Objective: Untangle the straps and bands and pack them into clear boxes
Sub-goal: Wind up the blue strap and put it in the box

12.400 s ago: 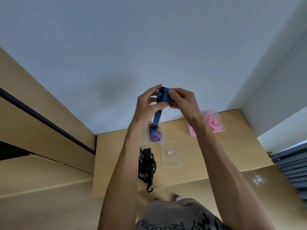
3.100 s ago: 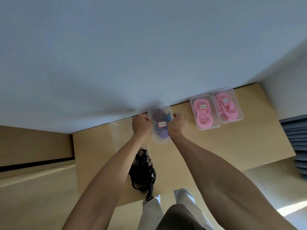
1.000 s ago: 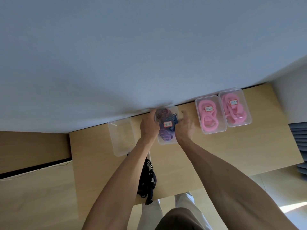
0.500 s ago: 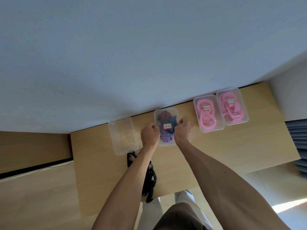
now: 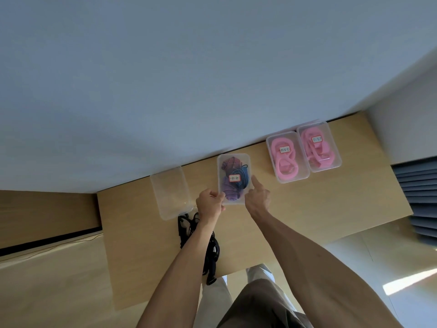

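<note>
Straps (image 5: pixel 210 252), black and tangled, lie nearest on the table (image 5: pixel 307 204), under the left forearm. Beyond, left hand (image 5: pixel 209 205) pinches the lidded box (image 5: pixel 233 178) corner; right hand (image 5: pixel 257 200) touches its side, forefinger extended. Empty box (image 5: pixel 171 192) stands left.

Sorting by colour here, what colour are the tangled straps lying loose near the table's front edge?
Black, seen in the head view: the loose straps.
</note>
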Action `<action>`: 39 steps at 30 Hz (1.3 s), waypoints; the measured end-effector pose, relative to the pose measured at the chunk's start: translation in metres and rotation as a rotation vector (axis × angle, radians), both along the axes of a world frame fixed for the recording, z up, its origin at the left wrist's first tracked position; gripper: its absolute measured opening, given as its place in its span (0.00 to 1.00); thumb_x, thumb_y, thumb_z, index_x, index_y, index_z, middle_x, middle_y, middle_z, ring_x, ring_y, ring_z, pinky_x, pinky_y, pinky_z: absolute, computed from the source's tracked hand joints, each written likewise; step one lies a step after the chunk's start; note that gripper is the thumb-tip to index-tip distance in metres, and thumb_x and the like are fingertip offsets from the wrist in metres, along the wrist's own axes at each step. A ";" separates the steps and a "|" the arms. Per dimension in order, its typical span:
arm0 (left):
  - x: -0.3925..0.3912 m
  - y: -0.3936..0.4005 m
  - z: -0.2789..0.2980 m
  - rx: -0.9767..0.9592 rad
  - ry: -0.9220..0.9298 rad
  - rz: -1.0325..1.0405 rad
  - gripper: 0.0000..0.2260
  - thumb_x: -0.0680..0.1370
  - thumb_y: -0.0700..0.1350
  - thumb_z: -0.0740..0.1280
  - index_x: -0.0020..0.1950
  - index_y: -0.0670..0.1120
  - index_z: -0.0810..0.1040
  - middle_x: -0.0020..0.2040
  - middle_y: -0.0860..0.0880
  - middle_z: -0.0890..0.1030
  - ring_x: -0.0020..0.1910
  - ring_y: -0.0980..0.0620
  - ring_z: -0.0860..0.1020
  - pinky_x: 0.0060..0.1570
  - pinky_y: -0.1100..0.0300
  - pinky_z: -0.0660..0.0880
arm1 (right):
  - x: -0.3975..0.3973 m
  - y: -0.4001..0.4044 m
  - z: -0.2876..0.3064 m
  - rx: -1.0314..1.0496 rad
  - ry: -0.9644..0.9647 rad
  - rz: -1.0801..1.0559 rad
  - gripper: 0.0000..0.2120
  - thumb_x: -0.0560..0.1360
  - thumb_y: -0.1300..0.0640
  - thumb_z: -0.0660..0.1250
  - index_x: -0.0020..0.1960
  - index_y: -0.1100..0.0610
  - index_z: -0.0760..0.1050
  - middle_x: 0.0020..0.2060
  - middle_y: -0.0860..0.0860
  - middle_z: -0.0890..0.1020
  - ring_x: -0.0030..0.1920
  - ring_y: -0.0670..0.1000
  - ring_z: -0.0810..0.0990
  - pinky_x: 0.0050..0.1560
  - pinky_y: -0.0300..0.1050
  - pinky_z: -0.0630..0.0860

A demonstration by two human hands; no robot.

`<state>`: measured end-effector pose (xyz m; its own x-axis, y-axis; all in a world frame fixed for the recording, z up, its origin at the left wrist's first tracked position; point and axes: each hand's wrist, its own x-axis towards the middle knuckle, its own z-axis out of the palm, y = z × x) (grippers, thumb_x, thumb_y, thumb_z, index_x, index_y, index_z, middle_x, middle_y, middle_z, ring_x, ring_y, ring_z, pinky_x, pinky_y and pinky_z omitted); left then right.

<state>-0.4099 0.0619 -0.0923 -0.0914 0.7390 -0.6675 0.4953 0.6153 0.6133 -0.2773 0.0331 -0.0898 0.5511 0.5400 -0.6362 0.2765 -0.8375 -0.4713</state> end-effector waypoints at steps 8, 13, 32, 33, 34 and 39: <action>0.003 -0.001 -0.001 0.025 -0.013 -0.012 0.06 0.78 0.39 0.69 0.42 0.37 0.78 0.36 0.42 0.83 0.24 0.53 0.79 0.28 0.59 0.76 | -0.007 -0.010 -0.004 0.043 -0.035 -0.369 0.05 0.77 0.62 0.65 0.43 0.61 0.76 0.37 0.58 0.80 0.43 0.64 0.81 0.40 0.49 0.74; 0.002 -0.001 0.002 -0.009 -0.029 -0.029 0.08 0.75 0.30 0.62 0.45 0.35 0.81 0.36 0.37 0.84 0.31 0.47 0.82 0.37 0.53 0.79 | -0.009 -0.011 -0.002 0.035 -0.034 -0.363 0.07 0.74 0.70 0.60 0.44 0.63 0.76 0.40 0.64 0.82 0.42 0.66 0.82 0.45 0.59 0.81; 0.024 0.048 0.008 0.192 0.209 -0.162 0.08 0.77 0.37 0.66 0.46 0.40 0.85 0.43 0.45 0.86 0.43 0.45 0.81 0.37 0.61 0.69 | 0.009 0.019 0.001 -0.010 -0.227 -0.181 0.12 0.75 0.66 0.62 0.49 0.56 0.82 0.46 0.58 0.83 0.39 0.58 0.75 0.39 0.46 0.71; 0.025 0.048 0.004 0.165 0.209 -0.151 0.07 0.77 0.37 0.67 0.45 0.41 0.86 0.43 0.45 0.86 0.44 0.45 0.82 0.37 0.61 0.69 | 0.010 0.020 -0.001 -0.014 -0.221 -0.193 0.12 0.75 0.66 0.62 0.49 0.55 0.82 0.46 0.58 0.83 0.40 0.58 0.75 0.39 0.46 0.71; 0.025 0.048 0.000 0.135 0.201 -0.133 0.06 0.76 0.38 0.68 0.45 0.41 0.86 0.43 0.45 0.86 0.44 0.44 0.82 0.38 0.61 0.69 | 0.011 0.020 -0.003 -0.017 -0.214 -0.203 0.12 0.75 0.66 0.62 0.49 0.54 0.82 0.46 0.58 0.84 0.40 0.58 0.76 0.39 0.46 0.71; 0.023 0.054 -0.003 0.082 0.188 -0.153 0.06 0.76 0.38 0.69 0.45 0.43 0.86 0.42 0.46 0.85 0.42 0.46 0.82 0.37 0.61 0.70 | 0.009 0.030 -0.002 -0.006 -0.254 -0.132 0.15 0.72 0.69 0.65 0.54 0.56 0.79 0.51 0.57 0.81 0.47 0.60 0.79 0.41 0.49 0.73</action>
<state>-0.3867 0.1156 -0.0954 -0.0915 0.8046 -0.5868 0.6888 0.4767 0.5462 -0.2680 0.0629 -0.0915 0.7586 0.4498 -0.4714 0.2737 -0.8765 -0.3959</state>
